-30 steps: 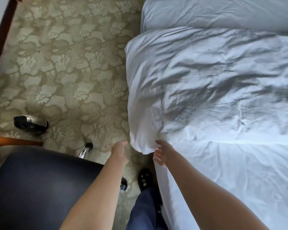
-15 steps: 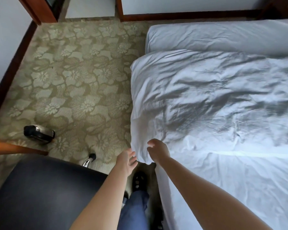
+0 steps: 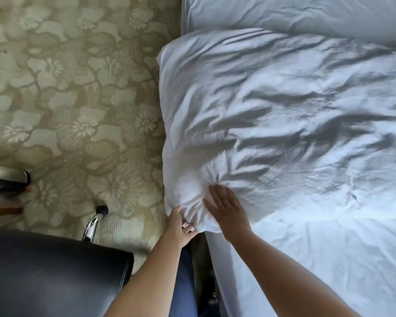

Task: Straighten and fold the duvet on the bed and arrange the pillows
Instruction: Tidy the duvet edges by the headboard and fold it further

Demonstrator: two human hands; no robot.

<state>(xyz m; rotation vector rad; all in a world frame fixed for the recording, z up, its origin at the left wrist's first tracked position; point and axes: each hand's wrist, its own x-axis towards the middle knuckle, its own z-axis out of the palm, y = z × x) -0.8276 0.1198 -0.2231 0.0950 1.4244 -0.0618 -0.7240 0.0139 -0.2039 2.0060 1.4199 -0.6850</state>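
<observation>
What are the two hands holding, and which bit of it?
The left hand pinches the near corner of the rumpled white duvet at the bed's edge. The right hand lies flat on the duvet beside that corner, pressing, not gripping.

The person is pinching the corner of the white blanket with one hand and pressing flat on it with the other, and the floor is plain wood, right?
Not quite: the floor is flowery carpet, as the head view shows. The rest is right.

Rumpled white duvet (image 3: 284,124) on bed (image 3: 318,259)
</observation>
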